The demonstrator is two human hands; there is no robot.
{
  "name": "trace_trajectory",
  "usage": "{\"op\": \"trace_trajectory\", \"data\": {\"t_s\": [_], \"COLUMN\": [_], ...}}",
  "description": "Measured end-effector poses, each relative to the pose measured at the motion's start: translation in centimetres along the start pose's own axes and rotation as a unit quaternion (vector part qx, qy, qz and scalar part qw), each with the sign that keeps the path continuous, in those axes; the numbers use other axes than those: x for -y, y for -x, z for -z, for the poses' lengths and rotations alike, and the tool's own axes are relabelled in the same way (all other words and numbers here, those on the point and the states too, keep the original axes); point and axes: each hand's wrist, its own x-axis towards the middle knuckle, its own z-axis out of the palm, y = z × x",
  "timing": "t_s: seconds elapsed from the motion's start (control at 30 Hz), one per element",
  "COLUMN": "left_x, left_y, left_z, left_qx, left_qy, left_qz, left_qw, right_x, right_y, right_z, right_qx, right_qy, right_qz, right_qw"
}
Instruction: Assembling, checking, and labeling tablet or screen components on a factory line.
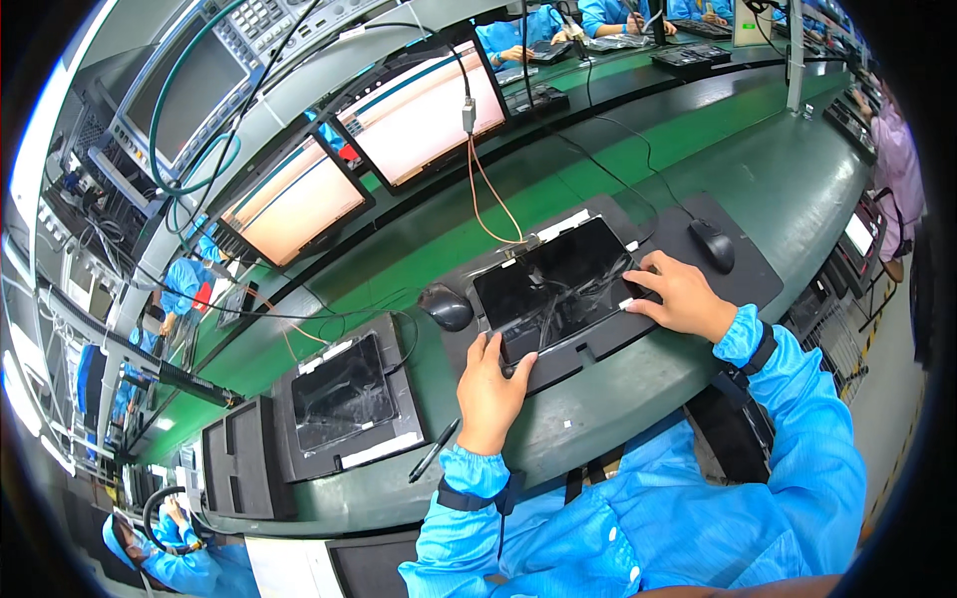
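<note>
Your left hand [488, 389] rests on the near edge of the dark tablet [558, 279], thumb and fingers spread flat against its lower-left corner, closed on nothing. Your right hand [683, 294] lies at the tablet's right edge, fingers curled lightly over the border, pressing rather than gripping. The tablet sits in a black foam tray [588, 344], its long axis running from your left hand up toward the far right. Both hands touch it. A black mouse [446, 307] lies just left of the tablet; a second mouse [714, 244] just beyond its right end.
</note>
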Motion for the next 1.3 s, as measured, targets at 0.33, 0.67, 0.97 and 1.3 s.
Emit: {"op": "trace_trajectory", "data": {"t_s": [0.33,0.67,0.97,1.3], "left_x": [-1.9,-0.2,-0.3,-0.2], "left_y": [-1.1,-5.3,-5.1,-4.3], "left_z": [2.2,2.0,0.9,1.5], "left_qx": [0.104,0.197,0.163,0.192], "left_qy": [-0.03,-0.039,-0.043,-0.108], "left_qz": [0.008,-0.028,-0.06,-0.035], "left_qw": [0.994,0.979,0.984,0.975], "right_x": [0.7,-0.6,-1.2,-0.8], "right_y": [1.0,1.2,2.0,1.7], "right_z": [-1.2,-2.6,-2.7,-3.5], "right_qx": [-0.078,-0.13,-0.166,-0.138], "right_qy": [0.008,-0.009,0.021,-0.038], "right_qz": [-0.037,-0.004,0.006,-0.019], "right_qw": [0.996,0.991,0.986,0.989]}}
